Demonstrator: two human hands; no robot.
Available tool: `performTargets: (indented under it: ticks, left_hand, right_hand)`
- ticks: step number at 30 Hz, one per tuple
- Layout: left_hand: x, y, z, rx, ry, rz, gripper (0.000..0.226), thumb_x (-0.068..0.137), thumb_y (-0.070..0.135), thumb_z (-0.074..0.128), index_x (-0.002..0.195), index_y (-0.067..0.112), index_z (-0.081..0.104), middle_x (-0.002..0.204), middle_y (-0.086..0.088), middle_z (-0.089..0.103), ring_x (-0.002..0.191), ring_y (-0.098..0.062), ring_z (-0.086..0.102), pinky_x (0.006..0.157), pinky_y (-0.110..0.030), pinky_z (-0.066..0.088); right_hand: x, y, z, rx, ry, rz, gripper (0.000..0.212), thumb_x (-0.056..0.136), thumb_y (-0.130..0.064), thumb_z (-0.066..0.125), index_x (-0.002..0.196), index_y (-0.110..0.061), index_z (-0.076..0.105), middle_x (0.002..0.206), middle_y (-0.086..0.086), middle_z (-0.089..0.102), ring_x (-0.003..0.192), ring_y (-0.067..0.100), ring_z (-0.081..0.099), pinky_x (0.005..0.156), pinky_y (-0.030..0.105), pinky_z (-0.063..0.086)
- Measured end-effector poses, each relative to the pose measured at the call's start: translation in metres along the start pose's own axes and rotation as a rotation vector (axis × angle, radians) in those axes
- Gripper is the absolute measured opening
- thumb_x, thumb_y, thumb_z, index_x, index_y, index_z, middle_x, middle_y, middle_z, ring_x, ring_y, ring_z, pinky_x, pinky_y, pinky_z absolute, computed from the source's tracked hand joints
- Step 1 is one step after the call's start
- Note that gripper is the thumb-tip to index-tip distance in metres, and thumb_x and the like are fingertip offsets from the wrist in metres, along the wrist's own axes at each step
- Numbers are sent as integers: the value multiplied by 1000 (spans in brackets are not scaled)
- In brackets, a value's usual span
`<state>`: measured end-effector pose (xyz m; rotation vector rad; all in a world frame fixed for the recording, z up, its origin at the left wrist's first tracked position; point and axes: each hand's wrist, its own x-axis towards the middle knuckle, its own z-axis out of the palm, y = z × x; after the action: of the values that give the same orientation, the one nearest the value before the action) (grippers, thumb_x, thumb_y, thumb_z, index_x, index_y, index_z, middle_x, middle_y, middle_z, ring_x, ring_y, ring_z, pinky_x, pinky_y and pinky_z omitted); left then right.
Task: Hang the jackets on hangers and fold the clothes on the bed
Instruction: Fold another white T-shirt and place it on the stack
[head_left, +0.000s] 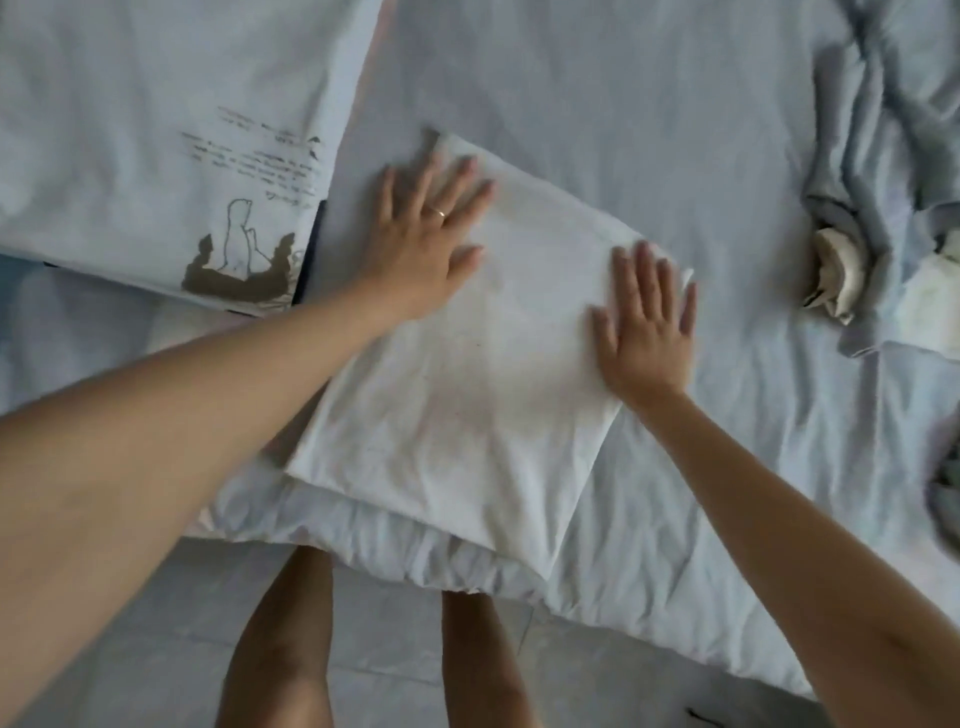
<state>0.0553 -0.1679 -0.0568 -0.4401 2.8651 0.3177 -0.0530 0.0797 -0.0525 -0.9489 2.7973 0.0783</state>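
Observation:
A white garment (467, 395) lies folded into a long rectangle on the bed (649, 130), reaching from the middle to the near edge. My left hand (423, 241) rests flat on its far left corner, fingers spread, a ring on one finger. My right hand (647, 325) presses flat on its right edge, fingers spread. Neither hand holds anything. A folded white T-shirt with a brown print (156, 156) lies to the left of the garment.
A crumpled pile of grey-blue clothes (883, 182) with a cream piece (836, 280) lies at the far right of the bed. The bed's near edge runs across the lower part, with tiled floor (156, 649) and my legs below it.

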Motion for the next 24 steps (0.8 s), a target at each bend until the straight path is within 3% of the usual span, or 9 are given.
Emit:
performTargets:
  ticks: [2, 4, 7, 10, 12, 15, 17, 21, 24]
  left_hand:
    - [11, -7, -5, -27, 12, -67, 61, 98, 43, 29, 152, 26, 8, 161, 1, 2, 147, -30, 3, 114, -56, 2]
    - [3, 3, -8, -40, 51, -119, 59, 99, 39, 27, 152, 22, 10, 161, -1, 2, 146, -33, 2, 113, -58, 1]
    - [-48, 38, 1, -20, 101, 52, 62, 93, 40, 31, 150, 19, 21, 159, -4, 12, 145, -37, 9, 111, -61, 3]
    - [-131, 44, 28, 57, -9, 268, 67, 89, 43, 33, 151, 19, 21, 158, -3, 17, 144, -36, 13, 112, -60, 7]
    - [-179, 21, 48, 132, -63, 225, 69, 91, 45, 30, 153, 20, 10, 159, -5, 12, 146, -32, 10, 113, -61, 11]
    - [-217, -12, 50, 21, -83, 86, 69, 94, 35, 39, 152, 11, 10, 157, -16, 15, 145, -31, 12, 114, -52, 19]
    - [-221, -12, 35, -299, -109, -97, 75, 93, 19, 55, 151, 6, 10, 157, -20, 12, 142, -36, 21, 112, -48, 27]
    - [-198, 1, 9, -721, -107, -595, 70, 80, 11, 73, 139, 2, 37, 136, -22, 45, 122, -34, 48, 97, -40, 42]
    - [-179, 4, -15, -938, -299, -819, 45, 79, 11, 74, 119, 0, 56, 117, -17, 62, 103, -29, 61, 80, -31, 46]
  right_hand:
    - [3, 21, -3, 81, -45, 322, 69, 93, -51, 18, 153, -18, 9, 161, 5, 6, 148, 23, 6, 118, 48, -5]
    - [-9, 9, -10, 85, -11, 382, 70, 95, -45, 23, 152, -7, 6, 160, 11, 1, 148, 26, 2, 118, 50, -7]
    - [-56, -51, -17, 150, 125, 102, 67, 97, -39, 32, 151, -5, 12, 159, 12, 7, 147, 28, 7, 117, 42, -10]
    - [-135, -90, 6, 173, -17, -244, 60, 96, -42, 35, 150, -21, 22, 157, 7, 13, 146, 24, 16, 119, 40, 2]
    - [-185, -79, 27, 160, -144, -236, 59, 96, -50, 33, 150, -29, 24, 158, 9, 14, 145, 24, 18, 119, 37, 8]
    - [-228, -49, 36, 212, -261, 0, 64, 96, -58, 24, 152, -29, 13, 159, 6, 5, 146, 23, 8, 119, 37, 7]
    - [-239, -44, 24, 343, -257, 147, 68, 96, -54, 32, 153, -25, 9, 160, 1, 7, 146, 18, 9, 120, 35, 9]
    - [-211, -64, -13, 932, -121, 685, 74, 87, -25, 67, 147, -19, 24, 125, -4, 52, 108, 11, 55, 90, 23, 49]
    - [-175, -63, -27, 1366, -299, 907, 74, 81, -15, 74, 140, -20, 29, 114, 6, 60, 95, 17, 63, 76, 25, 53]
